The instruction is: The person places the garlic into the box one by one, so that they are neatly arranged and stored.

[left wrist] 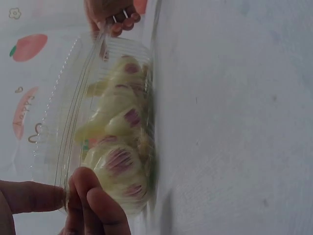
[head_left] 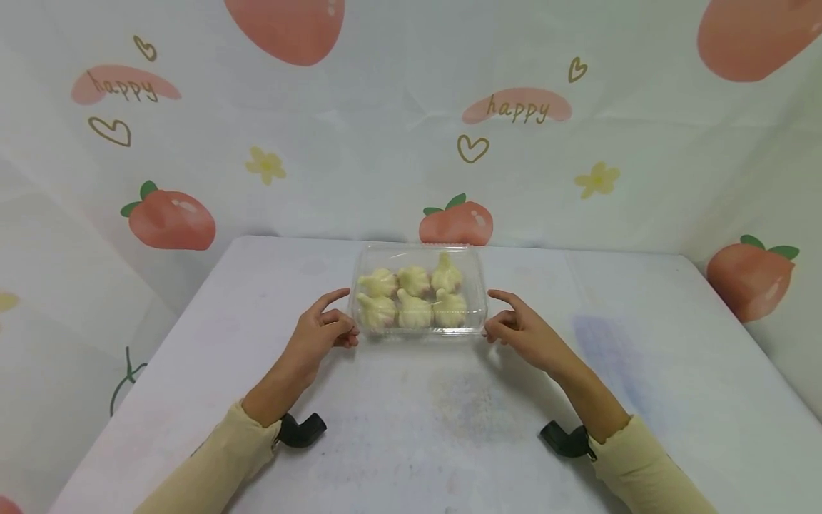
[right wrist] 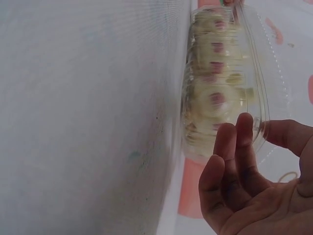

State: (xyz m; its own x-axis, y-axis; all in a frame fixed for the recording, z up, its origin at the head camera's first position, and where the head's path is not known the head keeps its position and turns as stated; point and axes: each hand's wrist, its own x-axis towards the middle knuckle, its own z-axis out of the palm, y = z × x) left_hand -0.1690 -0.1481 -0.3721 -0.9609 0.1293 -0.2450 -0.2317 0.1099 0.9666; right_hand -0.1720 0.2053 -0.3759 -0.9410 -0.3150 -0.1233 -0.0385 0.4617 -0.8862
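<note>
A clear plastic clamshell box with its lid closed is at the far middle of the table. Inside lie several pale garlic bulbs in two rows, with purple patches showing in the left wrist view. My left hand pinches the box's rim at its left end. At the opposite end, my right hand pinches the rim between thumb and fingers, seen closely in the right wrist view. Whether the box's underside touches the table cannot be told.
The white table carries faint bluish and brownish stains. Behind it hangs a white cloth printed with peaches, hearts and flowers. Black curved pieces stick out at both sleeve cuffs. A dark green cord hangs beyond the left edge.
</note>
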